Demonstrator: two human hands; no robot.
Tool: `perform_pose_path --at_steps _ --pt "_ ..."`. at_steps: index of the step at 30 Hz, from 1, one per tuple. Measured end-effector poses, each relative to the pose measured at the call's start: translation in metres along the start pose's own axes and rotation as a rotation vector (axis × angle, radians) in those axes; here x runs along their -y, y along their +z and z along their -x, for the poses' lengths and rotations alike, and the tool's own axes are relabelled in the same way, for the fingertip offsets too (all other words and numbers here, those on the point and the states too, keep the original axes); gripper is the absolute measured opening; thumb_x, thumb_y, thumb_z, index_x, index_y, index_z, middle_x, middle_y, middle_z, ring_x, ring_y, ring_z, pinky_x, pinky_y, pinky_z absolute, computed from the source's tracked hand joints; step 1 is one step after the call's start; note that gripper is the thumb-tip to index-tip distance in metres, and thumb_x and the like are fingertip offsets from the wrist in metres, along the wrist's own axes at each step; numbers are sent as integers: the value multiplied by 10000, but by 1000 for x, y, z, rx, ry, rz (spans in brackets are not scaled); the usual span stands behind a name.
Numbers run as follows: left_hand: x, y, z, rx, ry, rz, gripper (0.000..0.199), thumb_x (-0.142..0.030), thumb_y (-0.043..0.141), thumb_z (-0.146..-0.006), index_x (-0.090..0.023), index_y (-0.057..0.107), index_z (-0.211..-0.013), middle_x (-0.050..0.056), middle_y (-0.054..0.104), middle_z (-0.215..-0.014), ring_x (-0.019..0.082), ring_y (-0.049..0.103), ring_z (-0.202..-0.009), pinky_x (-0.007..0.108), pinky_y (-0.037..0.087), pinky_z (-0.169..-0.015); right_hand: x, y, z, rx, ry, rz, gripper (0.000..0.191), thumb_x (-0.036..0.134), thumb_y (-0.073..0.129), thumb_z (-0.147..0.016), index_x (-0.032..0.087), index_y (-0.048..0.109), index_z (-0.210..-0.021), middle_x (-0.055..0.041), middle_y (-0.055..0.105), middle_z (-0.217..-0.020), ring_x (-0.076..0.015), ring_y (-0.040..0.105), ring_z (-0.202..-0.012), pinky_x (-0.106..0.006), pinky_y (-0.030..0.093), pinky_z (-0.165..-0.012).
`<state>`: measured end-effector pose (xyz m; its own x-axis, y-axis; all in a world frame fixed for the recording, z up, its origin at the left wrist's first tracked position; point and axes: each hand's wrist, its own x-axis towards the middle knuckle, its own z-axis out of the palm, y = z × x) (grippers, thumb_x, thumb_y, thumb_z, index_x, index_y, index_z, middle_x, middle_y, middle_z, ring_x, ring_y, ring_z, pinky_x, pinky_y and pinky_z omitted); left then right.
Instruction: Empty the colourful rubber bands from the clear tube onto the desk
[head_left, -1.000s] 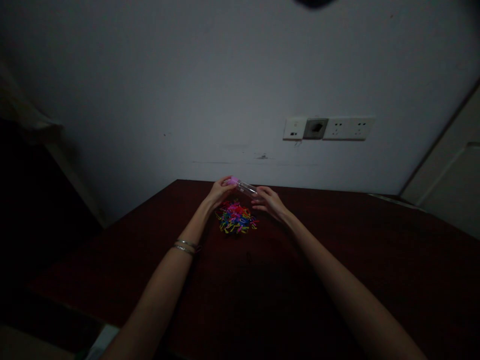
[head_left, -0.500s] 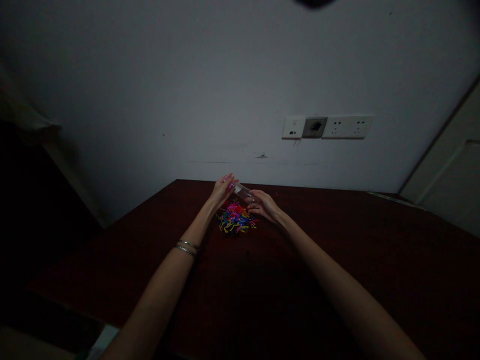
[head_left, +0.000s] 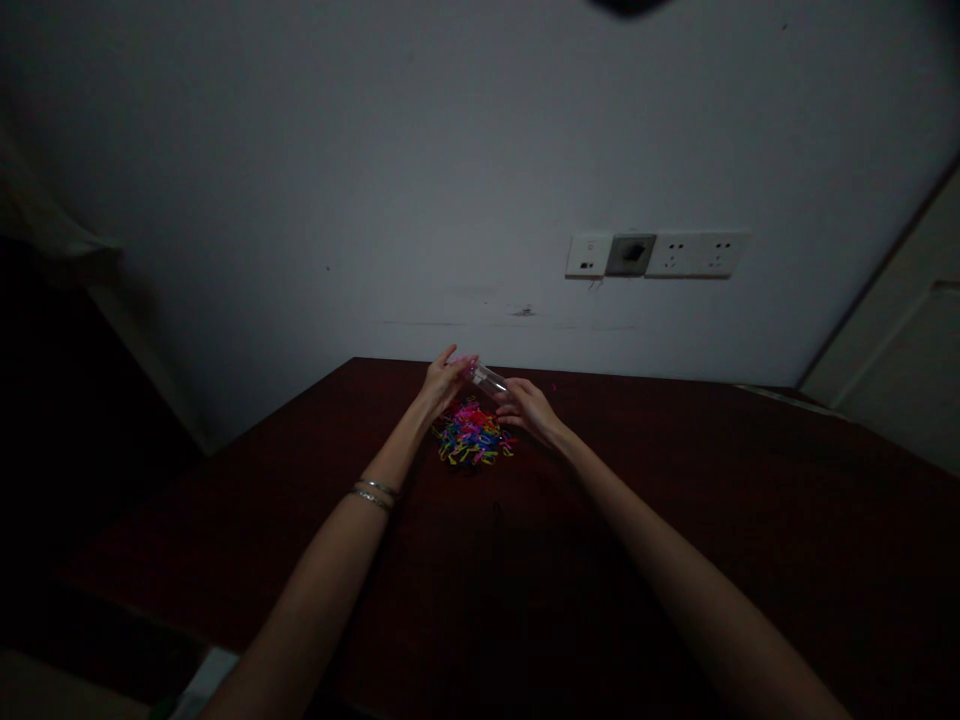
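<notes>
A clear see-through plastic bottle (head_left: 491, 381) is held tilted between both hands above a pile of small colourful clips (head_left: 472, 435). My right hand (head_left: 528, 409) is closed round its lower right end. At the upper left end, the fingers of my left hand (head_left: 444, 381) are closed on a pink cap (head_left: 470, 368). Whether the cap sits on the bottle or just touches it, I cannot tell. The clips, in pink, red, blue, yellow and green, lie heaped just below the hands, partly behind them.
All this is on a dark reddish-brown table (head_left: 660, 480) against a pale wall (head_left: 450, 180). A small pink piece (head_left: 554, 387) lies right of my right hand, and a small dark clip-like piece (head_left: 496, 508) nearer me. Wall sockets (head_left: 694, 255) are above the table; a white door (head_left: 900, 340) stands at right.
The fingers of my left hand have shifted on the pink cap, with one finger now raised away. The bottle and my right hand have moved very slightly right.
</notes>
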<state>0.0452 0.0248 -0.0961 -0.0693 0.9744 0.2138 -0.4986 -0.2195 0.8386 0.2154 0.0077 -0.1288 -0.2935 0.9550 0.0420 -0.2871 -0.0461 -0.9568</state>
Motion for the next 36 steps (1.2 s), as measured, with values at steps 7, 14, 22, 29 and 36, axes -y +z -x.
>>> perform_pose_path --at_steps 7,14,22,29,36 --pt "0 1 0 70 -10 43 563 -225 636 -749 -136 379 -1242 135 637 -958 193 623 -862 359 469 -804 -9 13 6 201 67 91 255 407 541 -792 207 496 -944 -20 630 -730 -107 592 -548 -228 500 -486" --pt "2 -8 -1 0 -48 14 529 -241 659 -726 -161 439 -1200 32 621 -770 138 616 -699 309 492 -723 -8 20 15 254 28 151 346 329 680 -673 186 547 -958 -49 660 -784 -127 608 -621 -247 506 -535" --pt "2 -18 -3 -19 -73 -3 652 -114 678 -684 -141 391 -1269 59 633 -871 128 620 -724 301 473 -767 -14 11 10 215 -9 210 349 317 693 -663 191 540 -951 -38 672 -769 -130 618 -614 -228 495 -514" --pt "4 -23 0 187 -66 -9 397 -179 657 -698 -60 564 -1064 155 640 -949 198 622 -837 318 474 -761 -9 10 16 441 136 63 344 292 645 -707 170 533 -1010 -92 671 -927 -163 654 -729 -254 501 -613" --pt "7 -24 6 313 -98 -4 386 -213 672 -676 -45 603 -1017 182 650 -933 238 612 -900 323 471 -771 -6 11 22 517 199 77 370 296 662 -689 164 547 -1014 -109 665 -956 -181 651 -771 -308 510 -689"
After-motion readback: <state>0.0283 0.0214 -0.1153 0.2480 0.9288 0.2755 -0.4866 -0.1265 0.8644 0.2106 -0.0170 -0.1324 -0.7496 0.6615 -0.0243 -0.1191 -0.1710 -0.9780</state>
